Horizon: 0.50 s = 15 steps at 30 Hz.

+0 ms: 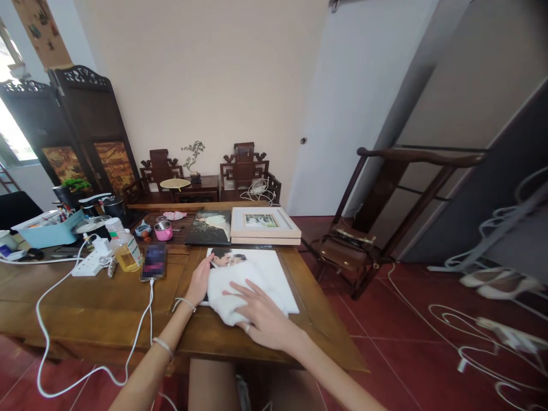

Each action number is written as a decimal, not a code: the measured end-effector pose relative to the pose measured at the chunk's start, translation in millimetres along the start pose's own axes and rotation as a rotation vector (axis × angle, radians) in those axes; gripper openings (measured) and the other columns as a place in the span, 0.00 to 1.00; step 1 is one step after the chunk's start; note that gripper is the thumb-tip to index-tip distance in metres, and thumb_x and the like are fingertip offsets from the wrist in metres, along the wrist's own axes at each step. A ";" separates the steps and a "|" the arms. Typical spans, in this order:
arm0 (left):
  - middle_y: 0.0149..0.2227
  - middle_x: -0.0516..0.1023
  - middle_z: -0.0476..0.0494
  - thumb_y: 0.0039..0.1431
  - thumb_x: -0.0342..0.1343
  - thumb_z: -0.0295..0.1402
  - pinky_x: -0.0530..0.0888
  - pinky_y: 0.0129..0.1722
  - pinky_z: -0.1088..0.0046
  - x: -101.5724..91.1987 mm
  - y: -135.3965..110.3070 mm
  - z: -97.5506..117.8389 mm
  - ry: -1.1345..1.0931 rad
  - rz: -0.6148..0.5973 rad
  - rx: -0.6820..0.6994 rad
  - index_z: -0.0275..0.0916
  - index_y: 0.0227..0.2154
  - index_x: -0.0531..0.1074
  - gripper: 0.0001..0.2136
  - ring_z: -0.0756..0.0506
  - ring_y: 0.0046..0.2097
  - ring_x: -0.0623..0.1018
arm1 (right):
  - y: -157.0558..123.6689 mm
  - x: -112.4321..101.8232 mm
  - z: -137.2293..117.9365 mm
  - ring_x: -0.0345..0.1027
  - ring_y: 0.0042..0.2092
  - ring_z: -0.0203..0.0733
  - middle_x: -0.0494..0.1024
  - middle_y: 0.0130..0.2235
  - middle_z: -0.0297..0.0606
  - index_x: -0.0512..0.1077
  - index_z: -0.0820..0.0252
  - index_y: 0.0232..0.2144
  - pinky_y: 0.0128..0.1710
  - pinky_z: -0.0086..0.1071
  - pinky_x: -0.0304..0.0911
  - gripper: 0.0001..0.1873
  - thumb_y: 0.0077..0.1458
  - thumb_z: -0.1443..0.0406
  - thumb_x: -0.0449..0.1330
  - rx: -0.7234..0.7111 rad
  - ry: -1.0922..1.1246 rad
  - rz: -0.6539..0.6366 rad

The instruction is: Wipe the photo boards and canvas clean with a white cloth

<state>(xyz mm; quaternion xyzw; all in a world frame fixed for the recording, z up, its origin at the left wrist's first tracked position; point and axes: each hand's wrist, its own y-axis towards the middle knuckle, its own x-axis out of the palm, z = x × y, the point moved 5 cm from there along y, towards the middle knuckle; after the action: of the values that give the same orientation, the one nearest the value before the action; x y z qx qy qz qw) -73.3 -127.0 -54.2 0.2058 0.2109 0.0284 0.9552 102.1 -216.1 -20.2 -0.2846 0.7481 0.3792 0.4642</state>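
A photo panel (280, 274) with a white background and two people pictured on it lies flat on the wooden table. My left hand (200, 281) holds the panel's left edge, its fingers close together. Over the lower middle of the picture is a fluffy white cloth (222, 291), bunched up. My right hand (268, 319) presses on this cloth from above with its fingers spread, the thumb by the cloth's near edge. The cloth and hand hide much of the picture.
Behind the panel lie a dark photo panel (208, 226) and stacked light frames (266, 235). To the left are a phone (153, 262) on a white cable, a bottle of yellow liquid (124, 248), a power strip (88, 265) and a pink cup (163, 231). A wooden chair (377, 228) stands right.
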 end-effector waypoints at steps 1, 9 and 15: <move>0.57 0.65 0.38 0.62 0.40 0.41 0.56 0.60 0.64 2.2 0.0 -1.8 0.035 -0.024 0.008 0.32 0.53 0.64 0.23 0.44 0.59 0.63 | -6.6 -2.4 6.0 0.43 0.63 0.41 0.65 0.57 0.33 0.73 0.53 0.38 0.61 0.44 0.34 0.14 0.50 0.70 0.53 0.020 -0.004 0.015; 0.58 0.63 0.42 0.57 0.48 0.33 0.54 0.61 0.59 12.7 -1.3 -7.7 0.180 -0.148 0.091 0.40 0.52 0.66 0.19 0.44 0.61 0.60 | 14.4 -14.8 81.1 0.56 0.58 0.48 0.70 0.52 0.46 0.72 0.60 0.43 0.58 0.47 0.43 0.16 0.58 0.63 0.49 0.391 -0.077 0.184; 0.57 0.65 0.41 0.57 0.50 0.34 0.58 0.59 0.59 11.2 -1.2 -3.1 0.228 -0.139 0.128 0.39 0.49 0.69 0.17 0.42 0.59 0.63 | 100.5 -3.3 85.2 0.66 0.49 0.45 0.75 0.47 0.36 0.71 0.53 0.45 0.50 0.37 0.55 0.19 0.60 0.57 0.44 0.351 0.000 0.136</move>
<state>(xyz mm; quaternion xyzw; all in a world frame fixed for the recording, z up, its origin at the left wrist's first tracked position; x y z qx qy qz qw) -64.4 -125.4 -61.6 0.2465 0.3333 -0.0279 0.9096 66.1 -89.8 -10.7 -0.1482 0.8203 0.2733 0.4800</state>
